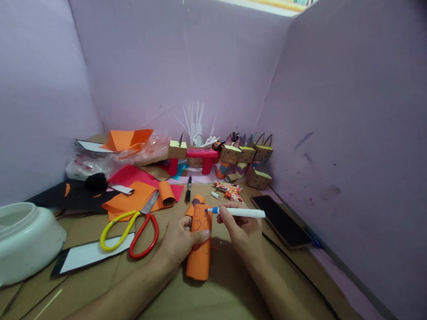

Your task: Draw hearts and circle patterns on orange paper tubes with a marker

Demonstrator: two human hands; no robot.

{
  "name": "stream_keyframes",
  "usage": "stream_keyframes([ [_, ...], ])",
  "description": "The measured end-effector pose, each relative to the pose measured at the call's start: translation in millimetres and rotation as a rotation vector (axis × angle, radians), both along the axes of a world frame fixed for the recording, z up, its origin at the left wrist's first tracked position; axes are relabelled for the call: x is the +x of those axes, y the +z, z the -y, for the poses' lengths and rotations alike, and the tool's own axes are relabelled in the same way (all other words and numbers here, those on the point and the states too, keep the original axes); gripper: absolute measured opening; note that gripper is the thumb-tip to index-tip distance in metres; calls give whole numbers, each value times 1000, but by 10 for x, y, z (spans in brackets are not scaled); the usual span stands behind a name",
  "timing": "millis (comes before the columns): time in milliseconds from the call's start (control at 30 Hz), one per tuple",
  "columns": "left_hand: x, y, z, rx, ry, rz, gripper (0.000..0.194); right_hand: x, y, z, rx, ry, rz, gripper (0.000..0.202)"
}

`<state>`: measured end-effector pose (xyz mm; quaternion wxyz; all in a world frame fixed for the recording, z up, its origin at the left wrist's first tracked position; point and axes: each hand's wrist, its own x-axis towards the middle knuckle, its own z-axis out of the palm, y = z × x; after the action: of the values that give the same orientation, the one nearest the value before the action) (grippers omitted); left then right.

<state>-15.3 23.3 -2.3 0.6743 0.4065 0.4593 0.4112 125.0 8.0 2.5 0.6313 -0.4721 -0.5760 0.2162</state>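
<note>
My left hand [180,239] is closed around an orange paper tube [198,264], its thumb lying across the front. Several rounded outlines are drawn on the tube, and a dark patch shows near its far end. In my right hand [243,228] is a white marker [243,212] with a blue collar, pinched between thumb and fingers. The marker's tip meets the tube's upper part or hovers just over it; I cannot tell which. A small white cap [214,194] lies beyond the tube, near a black pen [188,189].
Scissors [146,215] with yellow and red handles lie at left on orange paper [129,199], near a short orange roll [167,194]. A white pot [26,239] stands far left, a phone [282,221] at right. Cardboard animal figures [247,154] line the back beside a pink one [204,154].
</note>
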Motion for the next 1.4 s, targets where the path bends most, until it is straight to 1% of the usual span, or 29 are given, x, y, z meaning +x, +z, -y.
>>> stream_keyframes([
  [167,-2,-19,-12,12,0,10,36,1,0,1,-23,6,5,12],
  [333,-6,-10,2,9,-8,17,38,4,-7,5,-70,-22,9,13],
  [533,-5,-6,-9,17,6,14,35,-5,-15,7,-44,13,-16,14],
  [733,1,-14,-11,-2,1,27,35,-2,-6,-16,1,-17,-12,13],
  [867,-4,-32,-8,1,-7,8,37,-10,2,-21,-9,-7,-43,13],
  [1000,-7,-7,-5,15,-3,-17,37,-19,0,-15,-9,-9,-44,12],
  [1167,1,23,4,11,6,7,37,-12,-13,-12,-15,-3,-36,13],
  [1400,5,-4,1,-6,5,24,39,-4,10,-6,-16,-13,9,13],
])
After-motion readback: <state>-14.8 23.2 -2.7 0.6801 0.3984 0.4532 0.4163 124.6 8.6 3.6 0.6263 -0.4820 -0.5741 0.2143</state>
